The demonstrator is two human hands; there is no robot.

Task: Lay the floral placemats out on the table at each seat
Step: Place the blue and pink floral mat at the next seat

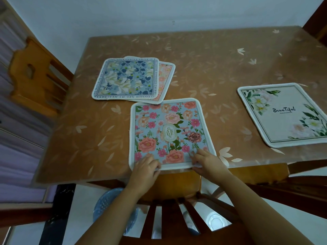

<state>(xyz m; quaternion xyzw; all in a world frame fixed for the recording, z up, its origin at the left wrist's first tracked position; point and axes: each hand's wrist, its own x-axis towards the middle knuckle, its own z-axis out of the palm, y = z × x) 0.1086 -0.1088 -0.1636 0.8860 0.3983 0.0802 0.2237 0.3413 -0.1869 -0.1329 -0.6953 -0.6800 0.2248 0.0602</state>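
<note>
A pink-and-blue floral placemat marked "GARDEN" (pixel 169 131) lies flat at the table's near edge, in front of the near chair. My left hand (pixel 146 167) pinches its near left corner and my right hand (pixel 207 161) pinches its near right corner, thumbs under the edge. A blue floral placemat (pixel 126 78) lies at the far left, overlapping a pink placemat (pixel 165 76) that shows only along its right side. A white placemat reading "Beautiful" (pixel 284 114) lies flat at the right.
The table (pixel 212 68) has a brown leaf-patterned cover and stands against a white wall. A wooden chair (pixel 33 71) sits at the left side, a dark chair back (pixel 177 218) right below me, another chair (pixel 300 183) at the right. A blue stool (pixel 106 206) stands under the table.
</note>
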